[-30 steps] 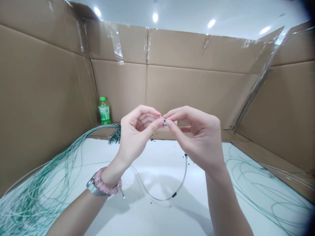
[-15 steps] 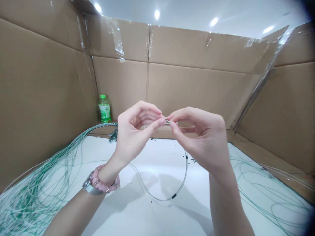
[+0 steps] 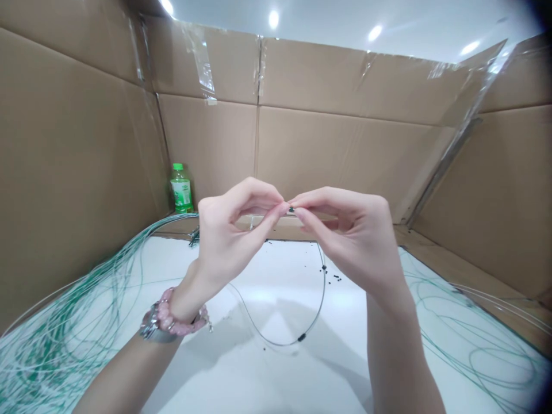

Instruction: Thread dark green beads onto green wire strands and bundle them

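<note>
My left hand (image 3: 237, 233) and my right hand (image 3: 353, 236) are raised in front of me, fingertips almost meeting. Between them is a small dark piece (image 3: 291, 210), pinched by the right thumb and index finger. The left thumb and index finger are also closed at this spot, on what looks like the end of a thin wire; the fingertips mostly hide it. Below the hands a thin grey-green wire (image 3: 280, 344) curves in a loop over the white table. A black sleeve (image 3: 302, 337) sits on its lower bend, and a smaller black bit (image 3: 324, 268) higher up.
A tangle of green and white wires (image 3: 56, 345) spreads over the left side. More loose wires (image 3: 478, 351) lie at the right. A green bottle (image 3: 181, 190) stands at the back left. Small black bits (image 3: 337, 278) dot the white table (image 3: 241, 379). Cardboard walls (image 3: 323, 149) surround it.
The fingertips have drawn closer together, and the dark piece between them shows more plainly. Both hands have shifted slightly left. The wire loop has swung a little.
</note>
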Motion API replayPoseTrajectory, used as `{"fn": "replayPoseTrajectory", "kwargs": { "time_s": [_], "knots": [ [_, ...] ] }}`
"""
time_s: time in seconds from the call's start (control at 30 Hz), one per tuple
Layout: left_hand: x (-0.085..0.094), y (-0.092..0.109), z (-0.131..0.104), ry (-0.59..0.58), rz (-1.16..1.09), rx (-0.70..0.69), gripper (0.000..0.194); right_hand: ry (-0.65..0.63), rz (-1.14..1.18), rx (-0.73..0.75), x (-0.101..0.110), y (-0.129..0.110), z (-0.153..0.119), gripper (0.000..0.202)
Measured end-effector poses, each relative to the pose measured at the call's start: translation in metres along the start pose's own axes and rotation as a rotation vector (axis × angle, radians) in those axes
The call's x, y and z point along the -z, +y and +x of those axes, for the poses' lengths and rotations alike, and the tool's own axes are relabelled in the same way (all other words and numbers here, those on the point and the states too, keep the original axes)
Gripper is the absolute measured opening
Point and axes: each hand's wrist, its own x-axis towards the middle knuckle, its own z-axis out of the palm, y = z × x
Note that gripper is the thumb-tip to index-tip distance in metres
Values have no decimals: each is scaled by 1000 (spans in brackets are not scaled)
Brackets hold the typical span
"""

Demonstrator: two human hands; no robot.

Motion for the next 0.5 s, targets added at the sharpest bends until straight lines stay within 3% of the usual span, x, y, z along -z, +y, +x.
{"fn": "replayPoseTrajectory", "kwargs": {
  "time_s": [0.23, 0.3, 0.4, 0.43, 0.5],
  "knots": [
    [1, -3, -2, 10, 27, -50, 15, 23, -79, -42, -3, -1, 1, 9],
    [1, -5, -1, 13, 39, -44, 16, -113, -194, -110, 7, 2, 1, 10],
    [-1, -8, -1, 4, 25, -16, 13, -454, -369, -200, 24, 8, 0, 4],
    [-2, -10, -1, -8, 17, 0, 12, -482, -375, -211, 28, 9, 0, 2],
    [-5, -13, -3, -33, 8, 39, 11, -367, -289, -211, 28, 10, 1, 12]
  ]
}}
